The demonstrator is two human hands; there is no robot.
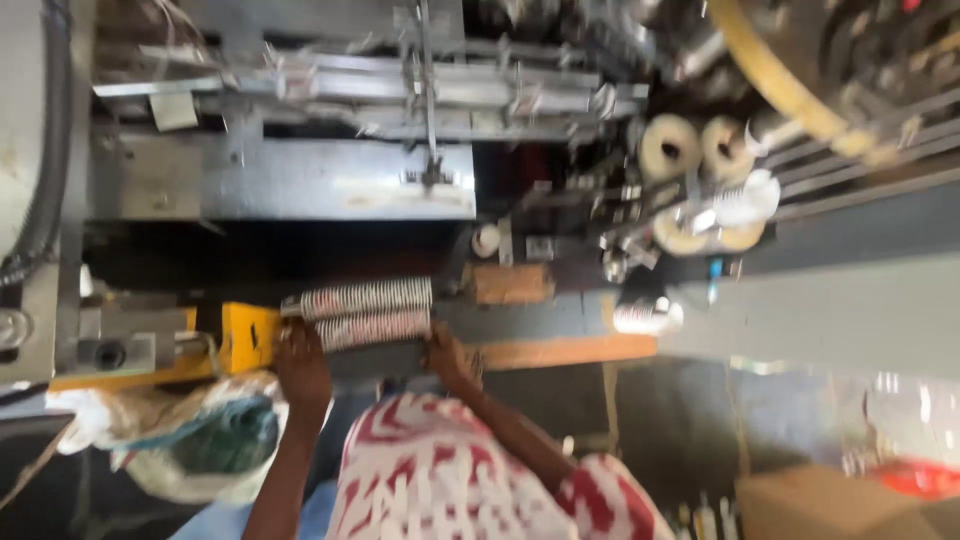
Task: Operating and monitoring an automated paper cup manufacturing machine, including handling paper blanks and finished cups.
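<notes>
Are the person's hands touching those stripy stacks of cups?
Touching. The head view shows the left hand and right hand pressed against opposite ends of the cup stacks.

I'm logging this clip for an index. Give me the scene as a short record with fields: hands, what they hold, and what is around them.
left hand: grips the left end of the cup stacks
right hand: grips the right end of the cup stacks
cup stacks: two rows of nested paper cups, lying sideways, one above the other
yellow part: just left of the stacks
machine: grey metal, behind the stacks
tape rolls: upper right
sack: lower left
image: blurred
</notes>
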